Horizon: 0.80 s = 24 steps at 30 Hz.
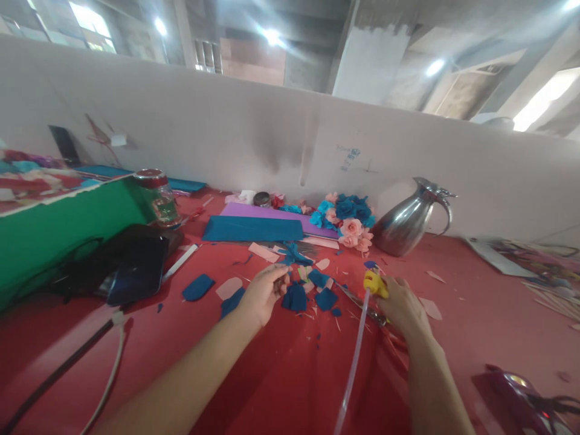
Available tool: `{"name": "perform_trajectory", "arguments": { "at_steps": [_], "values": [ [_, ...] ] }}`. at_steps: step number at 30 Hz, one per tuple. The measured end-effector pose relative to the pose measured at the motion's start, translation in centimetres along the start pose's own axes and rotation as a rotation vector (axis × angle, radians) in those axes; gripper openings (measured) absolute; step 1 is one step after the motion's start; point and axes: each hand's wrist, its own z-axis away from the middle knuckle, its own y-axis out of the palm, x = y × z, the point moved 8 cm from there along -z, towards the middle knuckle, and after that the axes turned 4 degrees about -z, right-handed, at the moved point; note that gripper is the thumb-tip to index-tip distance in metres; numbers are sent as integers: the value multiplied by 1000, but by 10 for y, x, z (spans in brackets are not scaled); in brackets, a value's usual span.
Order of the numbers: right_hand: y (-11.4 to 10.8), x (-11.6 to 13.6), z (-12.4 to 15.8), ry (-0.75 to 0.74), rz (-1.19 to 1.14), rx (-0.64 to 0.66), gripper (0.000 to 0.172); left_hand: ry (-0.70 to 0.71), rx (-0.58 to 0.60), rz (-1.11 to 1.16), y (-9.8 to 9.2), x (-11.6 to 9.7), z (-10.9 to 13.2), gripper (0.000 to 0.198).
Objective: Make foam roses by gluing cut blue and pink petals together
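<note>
Red tabletop (281, 380), cluttered far edge: glue gun (376, 284) in my right hand (404, 306), left hand (267, 293) curled, contents unclear; gluing probably, needs steady aim.

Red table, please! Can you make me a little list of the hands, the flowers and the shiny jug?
Table: red
Left hand: curled beside blue paper pieces; can't tell if it holds anything
Right hand: holds a yellow glue gun
Glue stick: long, see-through, sticking out of the glue gun
Jug: shiny metal, with a handle
Flowers: blue and pink, bunched beside the jug
Jar: red lid, next to the green box
</note>
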Motion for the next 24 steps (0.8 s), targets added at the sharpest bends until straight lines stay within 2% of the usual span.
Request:
{"name": "perform_trajectory", "arguments": {
  "at_steps": [3,6,9,12,14,15,17,20,22,24],
  "values": [
    [11,-2,-3,-28,-35,54,39,0,0,15,0,0,0,7],
    [11,4,-4,-54,-21,38,42,6,5,22,2,-1,1,8],
    [-6,18,-1,-87,-39,-94,38,11,6,25,2,-2,2,10],
    [-31,41,9,-128,-155,-306,23,22,1,22,2,-3,2,11],
    [-43,66,21,-234,-275,-407,17,40,-3,20,1,-6,1,12],
    [-45,82,27,-302,-326,-413,17,51,-5,21,0,-7,1,13],
    [-40,113,40,-416,-400,-346,15,70,-15,21,0,-10,0,14],
    [-17,156,56,-518,-384,-139,16,55,-48,-6,-2,-12,1,14],
    [-2,171,63,-506,-321,-72,19,19,-71,-47,-2,-10,3,13],
    [11,174,64,-440,-247,-44,21,-11,-70,-88,0,-9,5,13]
  ]
}}
